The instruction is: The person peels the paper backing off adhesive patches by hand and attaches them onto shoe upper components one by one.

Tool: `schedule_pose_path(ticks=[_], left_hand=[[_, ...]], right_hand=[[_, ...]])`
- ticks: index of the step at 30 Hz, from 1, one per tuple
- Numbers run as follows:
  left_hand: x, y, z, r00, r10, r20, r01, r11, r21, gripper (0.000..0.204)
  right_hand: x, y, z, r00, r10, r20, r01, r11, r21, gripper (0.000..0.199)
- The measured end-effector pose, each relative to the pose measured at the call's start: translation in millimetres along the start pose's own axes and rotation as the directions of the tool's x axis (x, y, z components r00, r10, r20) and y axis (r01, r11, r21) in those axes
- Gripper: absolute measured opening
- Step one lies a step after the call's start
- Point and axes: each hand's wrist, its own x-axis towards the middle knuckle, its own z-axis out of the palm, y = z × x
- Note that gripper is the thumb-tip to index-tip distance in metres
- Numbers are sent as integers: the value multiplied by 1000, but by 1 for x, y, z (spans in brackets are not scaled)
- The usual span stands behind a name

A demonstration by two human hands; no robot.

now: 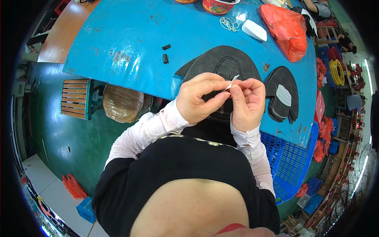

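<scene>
White little strip (230, 83), paper or tape by the look of it, is pinched between both hands: left hand (199, 98) has thumb and forefinger closed on it, right hand (248, 103) nips the other side, so both grips are shut on it. Right under them sits a black foam sole piece (221, 59) on the blue table (130, 39). Off to the right there's a stack of black soles (281, 79), plus an orange plastic bag (285, 28) further back.
</scene>
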Motion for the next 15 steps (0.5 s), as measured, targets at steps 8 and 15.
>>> schedule_pose_path(ticks=[8, 15], left_hand=[[-3, -9, 3, 997, -82, -1, 82, 992, -100, 20], [2, -5, 10, 972, 218, -82, -189, 944, 272, 23]], right_hand=[[-5, 10, -1, 992, -108, 60, 112, 991, -72, 27], [-4, 3, -2, 995, -88, 50, 92, 992, -85, 27]])
